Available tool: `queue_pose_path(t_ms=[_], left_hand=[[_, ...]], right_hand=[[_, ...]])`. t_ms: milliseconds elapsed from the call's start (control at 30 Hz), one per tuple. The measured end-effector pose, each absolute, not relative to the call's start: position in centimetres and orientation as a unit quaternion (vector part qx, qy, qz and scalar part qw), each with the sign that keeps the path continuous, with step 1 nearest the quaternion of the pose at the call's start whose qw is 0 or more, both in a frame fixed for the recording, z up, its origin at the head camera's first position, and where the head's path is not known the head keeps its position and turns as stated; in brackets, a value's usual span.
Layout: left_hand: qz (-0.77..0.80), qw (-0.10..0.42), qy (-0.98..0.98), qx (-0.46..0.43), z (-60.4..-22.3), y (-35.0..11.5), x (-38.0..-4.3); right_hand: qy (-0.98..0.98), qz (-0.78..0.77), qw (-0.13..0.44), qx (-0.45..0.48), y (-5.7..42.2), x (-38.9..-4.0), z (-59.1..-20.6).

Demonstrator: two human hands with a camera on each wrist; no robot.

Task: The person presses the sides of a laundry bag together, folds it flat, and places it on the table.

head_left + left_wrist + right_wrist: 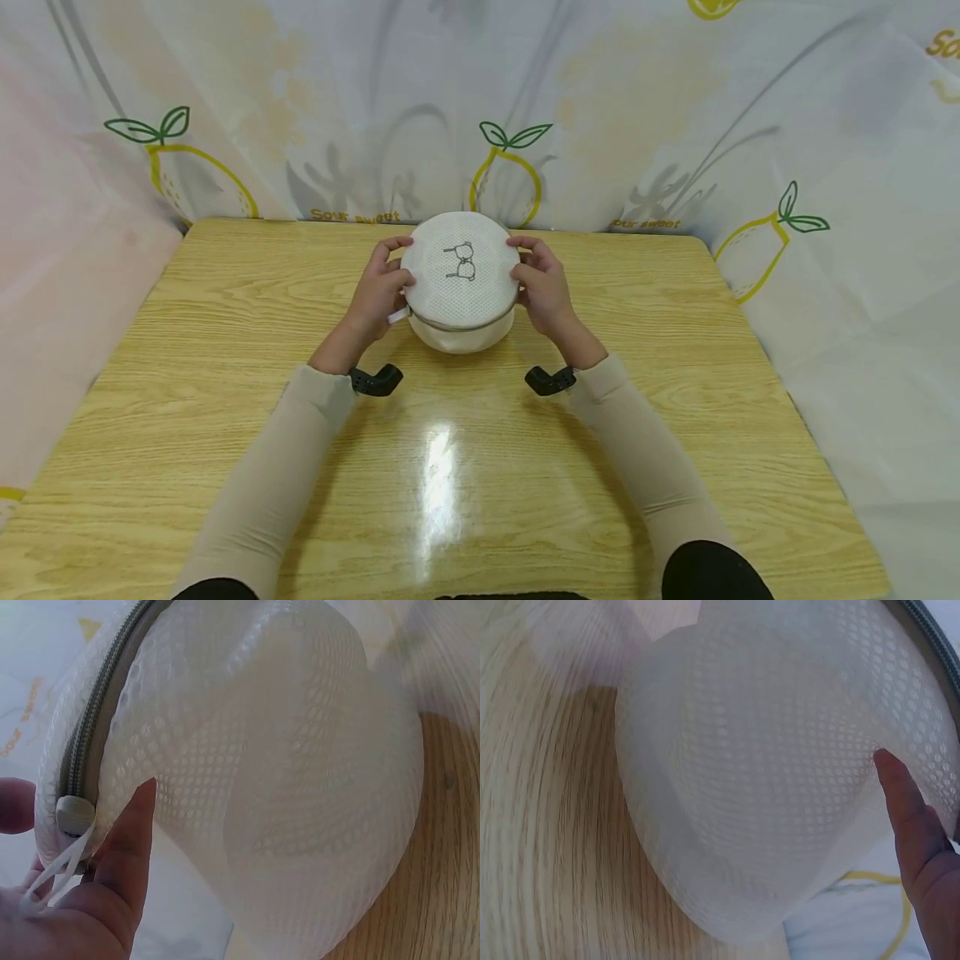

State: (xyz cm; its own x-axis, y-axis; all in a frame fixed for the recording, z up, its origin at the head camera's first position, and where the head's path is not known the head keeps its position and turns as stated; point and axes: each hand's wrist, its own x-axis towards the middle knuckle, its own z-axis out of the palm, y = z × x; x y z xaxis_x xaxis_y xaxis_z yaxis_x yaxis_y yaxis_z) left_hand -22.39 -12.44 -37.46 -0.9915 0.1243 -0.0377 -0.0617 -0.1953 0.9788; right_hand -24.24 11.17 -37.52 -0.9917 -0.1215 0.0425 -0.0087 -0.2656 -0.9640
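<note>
While the left hand [372,292] and the right hand [546,287] face each other across it, a white, round, drum-shaped mesh bag [461,304] sits between them at the far middle of the pale yellow wood-grain counter [262,417]. Fingers of both hands grasp the bag's rim, the left hand at its left side, the right hand at its right, with fingertips on the flat top and others around the edge. Whether its underside touches the counter is hard to tell.

On the top is a dark line drawing [462,262] of two rounded shapes. Below the top, the soft mesh side bulges toward the near side. A grey-green zipper [97,697] follows the rim; its pale slider [75,815] lies just beside the left hand, and a thin white loop [64,870] hangs from it.

Beige sleeves [255,475] cover the forearms, and a black curved device [377,380] is at each wrist. Beyond the counter's far edge stands a white cloth backdrop [637,100] with yellow lemon outlines and green leaves.
</note>
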Motion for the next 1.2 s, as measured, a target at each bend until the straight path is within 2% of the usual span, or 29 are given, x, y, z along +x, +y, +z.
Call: queue_pose_path(t_ms=[233,467,733,933,1200], left_hand=[[0.688,0.040,0.720,0.074,-37.5,-13.1,-22.6],[0.529,-0.001,0.840,0.122,-37.7,-14.0,-22.5],[0.436,-0.045,0.886,0.151,-38.1,-14.4,-22.4],[0.358,-0.073,0.918,0.153,-38.0,-14.6,-22.5],[0.252,-0.096,0.951,0.151,-38.1,-14.6,-22.5]], right_hand=[[0.698,-0.706,-0.002,-0.121,12.1,-24.4,-37.6],[0.827,-0.529,-0.053,-0.185,13.2,-24.7,-37.9],[0.896,-0.352,-0.124,-0.240,13.8,-24.9,-38.1],[0.920,-0.258,-0.153,-0.252,13.9,-25.1,-38.1],[0.942,-0.163,-0.164,-0.244,13.9,-25.4,-38.1]])
